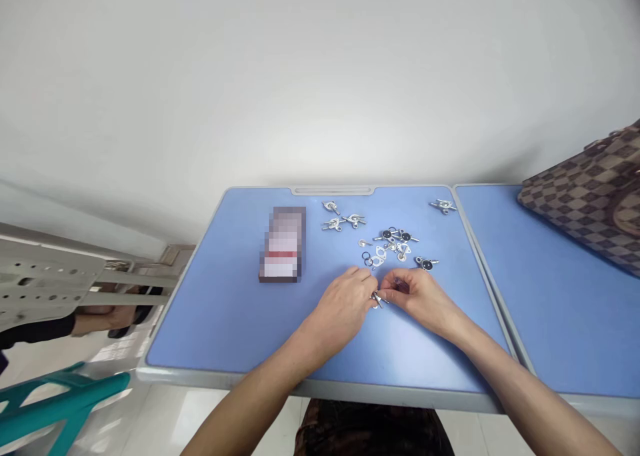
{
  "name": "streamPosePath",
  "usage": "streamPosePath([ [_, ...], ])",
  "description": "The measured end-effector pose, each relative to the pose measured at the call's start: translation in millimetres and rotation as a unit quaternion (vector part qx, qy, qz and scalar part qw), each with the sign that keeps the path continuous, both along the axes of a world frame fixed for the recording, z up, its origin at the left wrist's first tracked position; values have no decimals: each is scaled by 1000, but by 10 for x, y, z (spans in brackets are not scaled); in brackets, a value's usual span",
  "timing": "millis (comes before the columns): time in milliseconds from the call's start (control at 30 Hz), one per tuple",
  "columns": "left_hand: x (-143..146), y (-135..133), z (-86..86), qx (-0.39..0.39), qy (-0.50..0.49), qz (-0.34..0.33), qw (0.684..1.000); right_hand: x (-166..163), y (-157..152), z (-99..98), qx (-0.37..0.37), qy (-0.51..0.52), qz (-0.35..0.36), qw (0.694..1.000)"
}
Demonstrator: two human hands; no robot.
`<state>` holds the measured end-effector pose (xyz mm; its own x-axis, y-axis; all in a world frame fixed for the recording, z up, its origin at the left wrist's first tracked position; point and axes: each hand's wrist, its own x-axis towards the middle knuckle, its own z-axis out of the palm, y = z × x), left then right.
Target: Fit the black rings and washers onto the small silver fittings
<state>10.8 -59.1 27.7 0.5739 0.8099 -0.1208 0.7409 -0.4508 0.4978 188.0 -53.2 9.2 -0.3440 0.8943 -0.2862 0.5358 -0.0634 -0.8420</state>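
My left hand (pixel 347 299) and my right hand (pixel 417 296) meet near the front middle of the blue table. Between them is a small silver metal fitting (pixel 377 301) with a thin stem, partly covered by my fingers. Fingers of both hands are closed on it. Just beyond lie black rubber rings (pixel 367 258), flat silver flange plates (pixel 381 253) and small round metal discs with stems (pixel 402 256). Metal fittings with black round centres (pixel 405 236) sit behind these, and another such fitting (pixel 427 263) rests beyond my right hand.
A pixelated phone-like rectangle (pixel 283 243) lies on the blue table (pixel 215 309), left. Several silver fittings (pixel 354 221) lie farther back, one fitting (pixel 443 206) at back right. A checkered bag (pixel 590 196) stands on the adjoining table. A teal stool (pixel 65 403) and a person's foot (pixel 120 317) are at left.
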Motion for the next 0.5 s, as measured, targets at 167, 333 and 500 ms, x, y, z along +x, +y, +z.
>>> streamPosePath([
  [167,-4,5,-16,-2,-8,0,1000,7,37,20,-14,-3,-3,1000],
  [333,2,8,3,-14,-11,1,1000,12,38,24,-13,-9,2,1000],
  [500,3,13,9,-18,-15,3,1000,28,36,-8,24,-17,16,999],
])
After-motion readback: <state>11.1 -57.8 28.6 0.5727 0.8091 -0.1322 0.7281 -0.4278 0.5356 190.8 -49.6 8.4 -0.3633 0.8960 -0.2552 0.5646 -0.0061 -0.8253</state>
